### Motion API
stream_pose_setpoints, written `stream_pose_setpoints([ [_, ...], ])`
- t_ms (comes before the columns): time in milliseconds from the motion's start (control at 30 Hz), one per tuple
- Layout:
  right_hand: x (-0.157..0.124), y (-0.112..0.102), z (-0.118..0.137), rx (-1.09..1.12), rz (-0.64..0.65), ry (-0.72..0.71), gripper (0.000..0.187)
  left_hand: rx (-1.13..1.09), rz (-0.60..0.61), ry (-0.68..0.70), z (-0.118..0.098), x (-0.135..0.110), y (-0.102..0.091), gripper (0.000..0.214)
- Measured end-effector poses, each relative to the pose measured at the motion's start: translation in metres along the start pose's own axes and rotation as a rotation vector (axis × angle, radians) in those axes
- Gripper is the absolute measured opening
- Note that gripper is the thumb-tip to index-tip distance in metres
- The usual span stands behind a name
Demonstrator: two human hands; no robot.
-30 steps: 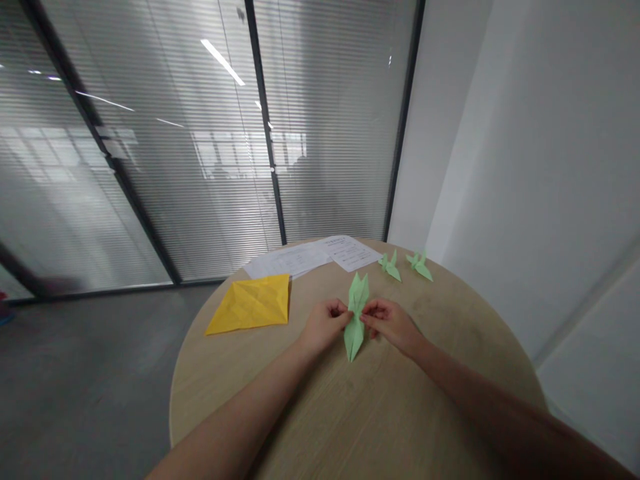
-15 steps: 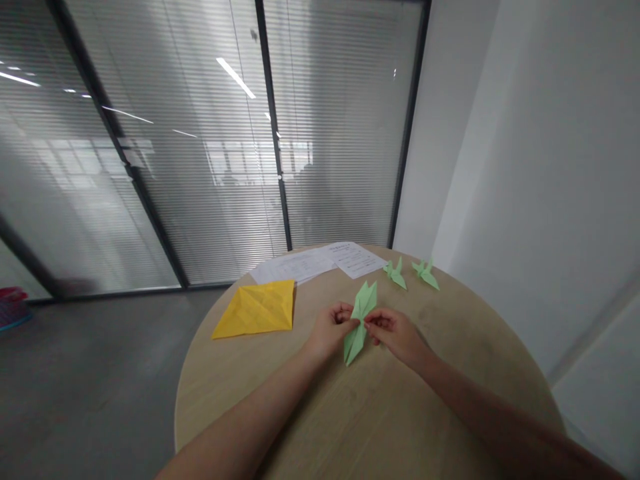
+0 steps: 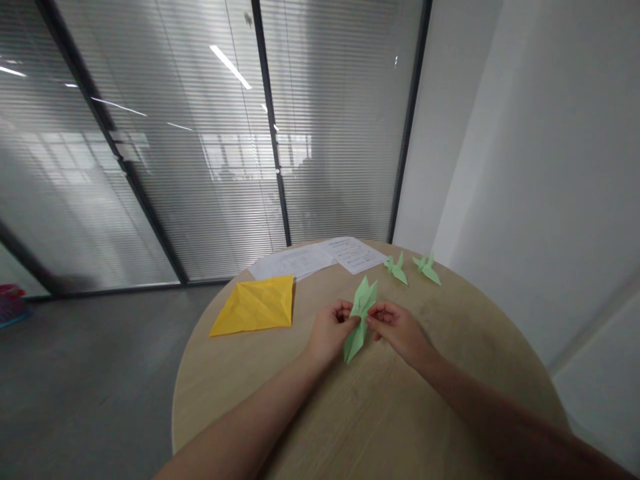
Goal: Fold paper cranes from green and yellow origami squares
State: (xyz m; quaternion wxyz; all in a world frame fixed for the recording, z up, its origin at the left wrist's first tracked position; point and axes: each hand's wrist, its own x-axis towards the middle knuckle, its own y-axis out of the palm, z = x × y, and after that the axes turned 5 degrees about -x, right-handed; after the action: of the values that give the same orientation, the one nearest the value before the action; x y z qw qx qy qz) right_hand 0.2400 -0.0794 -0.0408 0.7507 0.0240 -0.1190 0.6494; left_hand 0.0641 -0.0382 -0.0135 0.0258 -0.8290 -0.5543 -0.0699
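Between my hands, over the middle of the table, is a folded light green origami paper (image 3: 356, 341), long and narrow with two points at its far end. My left hand (image 3: 331, 328) pinches its left side, thumb on top at the middle. My right hand (image 3: 395, 327) grips the right edge at the same height between thumb and fingers. Fingertips beneath the paper are hidden. Beyond the right hand stand two finished-looking green paper cranes, one nearer the middle (image 3: 397, 270) and one farther right (image 3: 427, 269).
A creased yellow paper piece (image 3: 255, 305) lies on the left of the round wooden table (image 3: 390, 413). Printed white sheets (image 3: 357, 255) overlap at the far edge. Behind stands a glass partition with blinds (image 3: 225, 187); a white wall (image 3: 550, 167) is on the right.
The far points of the green paper look slightly more spread. Both hands keep their hold, with only tiny finger shifts. The whole view has moved a little.
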Motion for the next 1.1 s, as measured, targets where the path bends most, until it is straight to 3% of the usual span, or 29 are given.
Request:
stream_pose_setpoints([
  [167,-0.0015,0.0012,-0.0030,-0.033,-0.025,-0.070,0.025,0.055,-0.050,0.022,-0.0034,-0.0030,0.0029,0.010],
  [767,-0.0013,0.0014,-0.0005,-0.029,-0.060,-0.032,0.023,0.064,-0.023,0.029,-0.0032,-0.0039,0.0038,0.014],
  [1100,-0.0054,0.0045,-0.0010,-0.038,0.046,-0.006,0.030,0.082,-0.066,0.033,-0.0052,-0.0029,0.0036,0.017],
])
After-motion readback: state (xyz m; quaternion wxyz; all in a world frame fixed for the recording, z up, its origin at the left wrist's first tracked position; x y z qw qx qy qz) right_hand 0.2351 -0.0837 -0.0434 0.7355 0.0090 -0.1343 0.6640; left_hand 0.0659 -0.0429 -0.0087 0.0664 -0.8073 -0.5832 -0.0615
